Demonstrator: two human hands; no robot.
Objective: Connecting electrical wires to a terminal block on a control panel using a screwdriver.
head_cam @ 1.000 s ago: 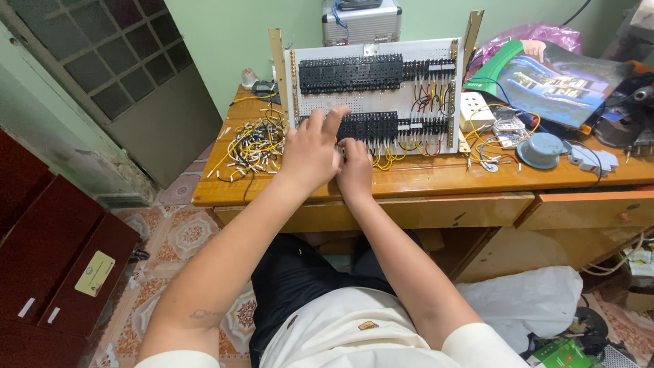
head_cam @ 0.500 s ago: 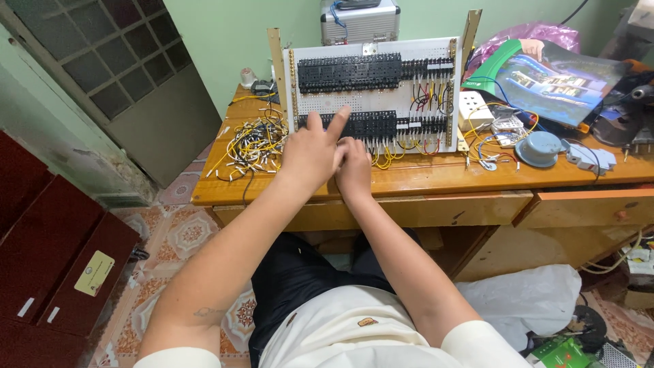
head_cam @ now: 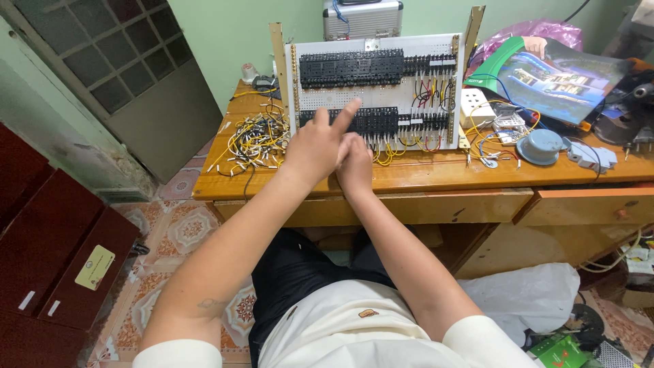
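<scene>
Two hands at the white panel (head_cam: 371, 92) propped upright on the bench (head_cam: 436, 170). Loose wire bundle (head_cam: 253, 136) lies left of it. My left hand (head_cam: 315, 146) is released, fingers spread, index finger pointing at the lower black terminal row (head_cam: 381, 121). Right hand (head_cam: 355, 163) just beside it, touching; can't tell its grip. Grey round part (head_cam: 541, 146) far right.

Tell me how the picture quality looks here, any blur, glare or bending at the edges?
Head view: even, soft light, no hard shadows. The white wiring panel is sharp, and the left hand and right hand show little blur. A mild sheen lies on the wooden desk. Wide-angle bending shows at the window grille on the left edge.
</scene>
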